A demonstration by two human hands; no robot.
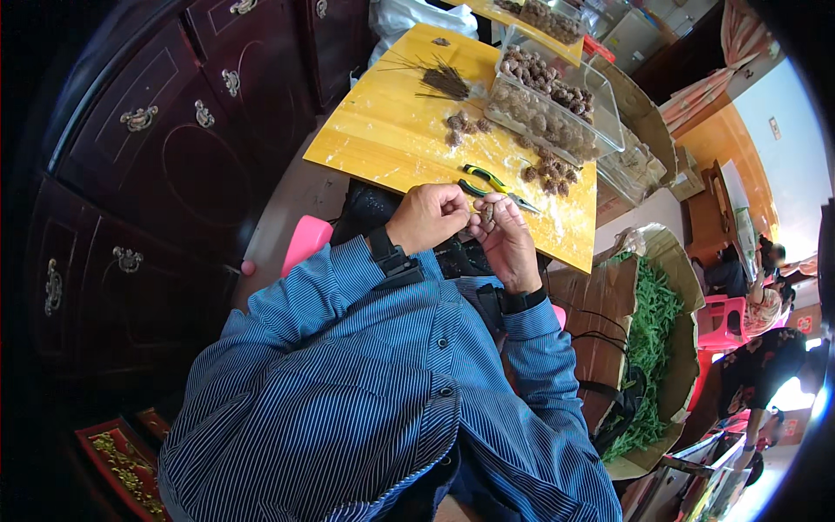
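Note:
Near the front edge of the yellow table (374, 135), my right hand (511, 248) holds a small brown pine cone (488, 212) between thumb and fingers. Close beside it, my left hand (426, 217) is closed in a pinch; whatever lies between its fingertips is too small to make out. Pliers (489, 179) with black and yellow handles lie on the tabletop just beyond both hands. More pine cones (550, 172) are piled loose to the right, and a smaller group (466, 127) sits farther back. A bundle of thin dark wires (445, 82) rests at the table's far left.
A clear plastic bin (613, 130) of pine cones stands at the back right of the table. To my right is a cardboard box (691, 296) full of green artificial foliage (648, 348). Dark cabinets (130, 174) line the left, near a pink stool (306, 244). Other people are at far right.

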